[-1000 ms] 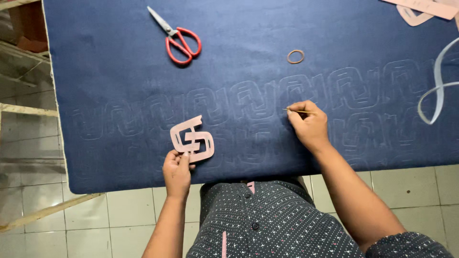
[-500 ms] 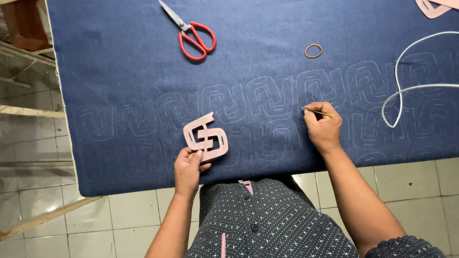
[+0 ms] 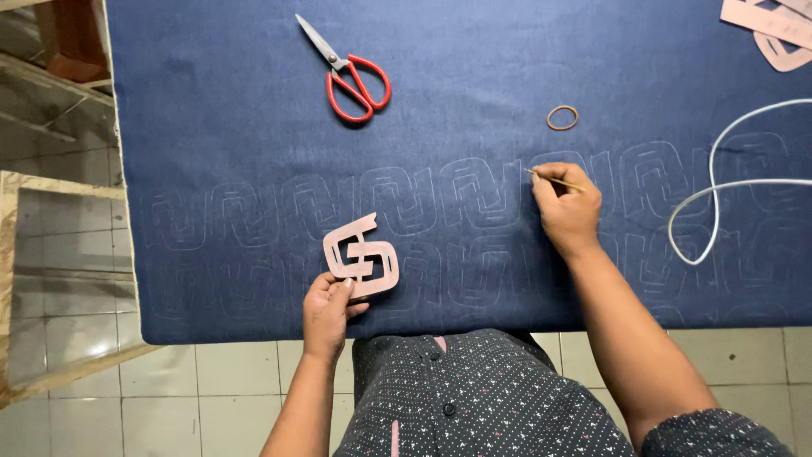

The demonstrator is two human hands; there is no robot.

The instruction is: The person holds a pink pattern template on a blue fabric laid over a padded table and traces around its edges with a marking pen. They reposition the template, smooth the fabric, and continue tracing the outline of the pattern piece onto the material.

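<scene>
Stencil (image 3: 362, 256) shifted right, left hand (image 3: 328, 311)

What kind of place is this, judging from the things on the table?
Probably a sewing or craft workshop. Blue cloth marked with repeated traced shapes covers the table, the left hand holds a pink stencil, and red scissors lie nearby. The right hand holds a thin marking tool.

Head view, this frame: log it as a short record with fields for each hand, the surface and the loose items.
left hand: left hand holds the pink cut-out template at its lower edge, flat on the cloth
right hand: right hand pinches a thin pencil-like marker, tip on the cloth
surface: dark blue fabric with faint rows of traced outlines
loose items: red scissors, rubber band, white cord, pink pieces at the top right corner
</scene>
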